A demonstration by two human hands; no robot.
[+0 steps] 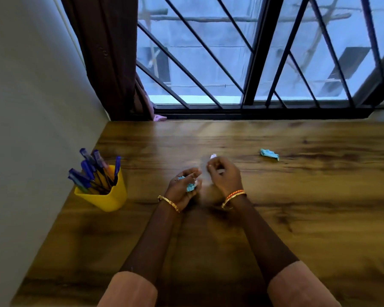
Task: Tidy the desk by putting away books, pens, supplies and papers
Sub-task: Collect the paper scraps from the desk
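**Scraps being gathered, one wad left on the desk**

Paper is what remains loose: small crumpled wads, judged near weightless, soft and crushable, not fragile, not slippery. A pinch anywhere on the crumple should do; the folds give the fingertips something to catch.

- Left hand: curled shut around a crumpled blue scrap; more blue shows at the fingers, so more than one piece may be held. Exact count cannot be told.
- Right hand: fingers pinched narrow on a small white scrap, held just above the surface. The frame is motion-blurred there, so the grip detail is unclear.
- Blue paper wad: lies loose on the desk, well to the right of both hands, untouched. It is judged light enough to skid if brushed, so it is best pinched from above, not swept.
- Pens are already standing in the yellow cup at the left, near the wall.

Surface: wood-grain desk, smooth, flat, slightly glossy; little friction is expected for light paper. No bin is seen in view.

Room: wall close on the left, dark curtain in the corner, barred window directly behind the desk. Light is dim and bluish.
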